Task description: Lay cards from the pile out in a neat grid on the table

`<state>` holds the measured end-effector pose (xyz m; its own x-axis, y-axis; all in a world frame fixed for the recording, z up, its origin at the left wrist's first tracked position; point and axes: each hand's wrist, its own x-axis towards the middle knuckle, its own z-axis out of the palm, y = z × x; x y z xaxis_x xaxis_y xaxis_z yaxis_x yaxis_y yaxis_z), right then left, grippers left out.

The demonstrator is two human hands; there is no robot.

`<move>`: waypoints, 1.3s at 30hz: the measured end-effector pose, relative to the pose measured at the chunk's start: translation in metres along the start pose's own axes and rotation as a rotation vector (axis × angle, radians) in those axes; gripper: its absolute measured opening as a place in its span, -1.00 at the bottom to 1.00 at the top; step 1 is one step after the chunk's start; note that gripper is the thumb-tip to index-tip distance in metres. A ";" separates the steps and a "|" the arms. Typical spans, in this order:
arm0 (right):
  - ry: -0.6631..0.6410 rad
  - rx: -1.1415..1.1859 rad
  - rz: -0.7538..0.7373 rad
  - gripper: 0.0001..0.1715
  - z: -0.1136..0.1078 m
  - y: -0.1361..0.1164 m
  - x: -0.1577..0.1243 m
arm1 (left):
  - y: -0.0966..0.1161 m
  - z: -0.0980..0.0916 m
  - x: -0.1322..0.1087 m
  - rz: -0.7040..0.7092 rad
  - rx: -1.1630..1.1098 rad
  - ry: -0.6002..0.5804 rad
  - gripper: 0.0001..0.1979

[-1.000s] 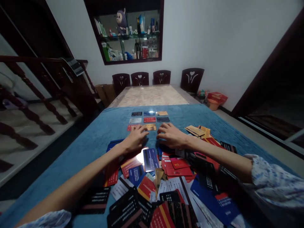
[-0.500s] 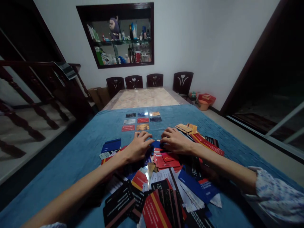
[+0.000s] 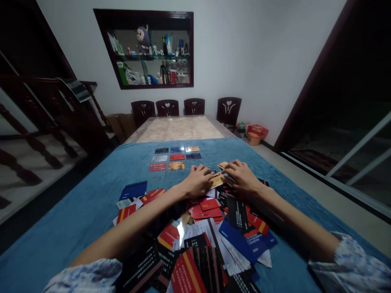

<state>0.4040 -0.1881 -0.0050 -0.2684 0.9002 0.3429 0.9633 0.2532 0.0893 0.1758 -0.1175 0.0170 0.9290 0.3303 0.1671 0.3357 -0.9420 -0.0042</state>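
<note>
My left hand [image 3: 198,181] reaches over the heap of cards, its curled fingertips at the left edge of a gold card [image 3: 217,180]. From the other side, the fingers of my right hand [image 3: 242,177] close on that card's right edge. Both thumbs are mostly hidden. Beneath and in front of my hands lies a loose pile of cards: red cards [image 3: 207,212], a blue card [image 3: 236,239], black striped cards [image 3: 210,266] and white ones. Another gold card [image 3: 222,165] shows just behind my right hand.
Farther off, several cards lie face up in rows, among them a silver card [image 3: 160,158] and a gold patterned card [image 3: 176,166]. Blue cards [image 3: 134,190] lie at the left of the pile. A blue cloth [image 3: 100,191] covers the near table. Chairs [image 3: 167,108] stand behind.
Both hands have moved right across the pile. A gold card now lies between their fingertips. Cards at the right side have shifted, with a black card now over the blue ones.
</note>
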 end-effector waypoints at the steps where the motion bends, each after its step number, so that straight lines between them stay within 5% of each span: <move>1: -0.009 -0.011 0.047 -0.66 0.000 0.005 0.000 | -0.001 0.001 0.008 -0.002 -0.004 0.005 -0.72; 8: -0.178 -0.112 0.315 -0.55 -0.002 0.015 0.013 | -0.003 0.009 0.051 -0.045 0.015 -0.043 -0.72; 15: -0.286 -0.097 0.408 -0.56 -0.003 0.007 0.024 | -0.011 0.019 0.076 -0.074 0.038 -0.074 -0.69; 24: -0.295 -0.201 0.268 -0.61 -0.002 0.007 0.023 | -0.028 0.037 0.106 -0.108 -0.054 -0.137 -0.51; 39: -0.072 -0.207 0.136 -0.72 0.009 0.014 0.013 | -0.035 0.029 0.110 0.183 0.137 -0.035 -0.85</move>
<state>0.4138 -0.1701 -0.0081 -0.1285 0.9457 0.2985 0.9694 0.0563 0.2391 0.2704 -0.0461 0.0070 0.9804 0.1584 0.1174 0.1766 -0.9702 -0.1656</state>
